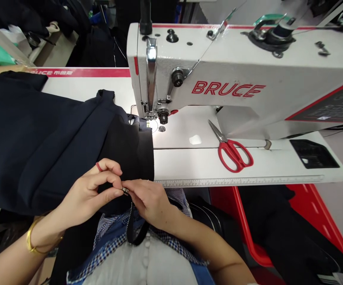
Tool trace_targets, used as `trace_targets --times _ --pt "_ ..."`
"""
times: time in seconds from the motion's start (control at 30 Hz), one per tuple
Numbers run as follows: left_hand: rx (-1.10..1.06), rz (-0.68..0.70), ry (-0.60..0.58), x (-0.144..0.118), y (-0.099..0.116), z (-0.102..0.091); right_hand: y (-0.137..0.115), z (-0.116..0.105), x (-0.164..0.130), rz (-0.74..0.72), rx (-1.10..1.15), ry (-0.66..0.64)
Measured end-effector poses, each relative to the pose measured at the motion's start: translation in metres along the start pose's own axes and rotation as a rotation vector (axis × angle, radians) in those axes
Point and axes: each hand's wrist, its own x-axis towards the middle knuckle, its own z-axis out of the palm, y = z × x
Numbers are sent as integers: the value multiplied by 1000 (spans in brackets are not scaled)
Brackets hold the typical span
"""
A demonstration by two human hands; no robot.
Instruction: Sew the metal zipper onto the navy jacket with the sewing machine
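Note:
My left hand (pixel 92 192) pinches a small metal zipper slider (pixel 125 190) between thumb and forefinger, its other fingers curled. Close against it, my right hand (pixel 150 200) is closed on a black zipper tape (pixel 130 225) at the slider. The tape hangs in a loop below my fingers, with teeth showing along one edge. How far the slider sits on the teeth is hidden by my fingertips. Dark navy fabric (pixel 55 146) lies just beyond and left of my hands, and its black part (pixel 124 148) reaches to the sewing machine's needle area.
A white sewing machine (pixel 233 75) stands across the back. Red-handled scissors (pixel 233 154) lie on its bed, blades pointing away. A ruler strip (pixel 233 181) runs along the table's front edge. Below right, a red bin (pixel 257 253) holds dark fabric (pixel 284 233).

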Motion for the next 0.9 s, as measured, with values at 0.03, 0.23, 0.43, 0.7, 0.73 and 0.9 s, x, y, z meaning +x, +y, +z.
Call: trace_targets --times 0.03,0.23,0.43,0.7,0.73,0.9 --pt "-16 -17 -11 0 0 0 1 -1 0 -1 7 12" --pt "-338 -345 255 -4 -6 -4 15 -18 -14 52 70 -111" --pt "-469 -388 272 8 -4 -23 34 -38 -23 -59 -269 -398" --pt "-541 -306 -210 74 5 12 54 -42 23 -749 -630 147" --pt "-465 -252 -218 82 0 16 57 -45 26 -735 -613 113" --pt "467 207 -129 100 -46 28 81 -68 38 -474 -673 -36"
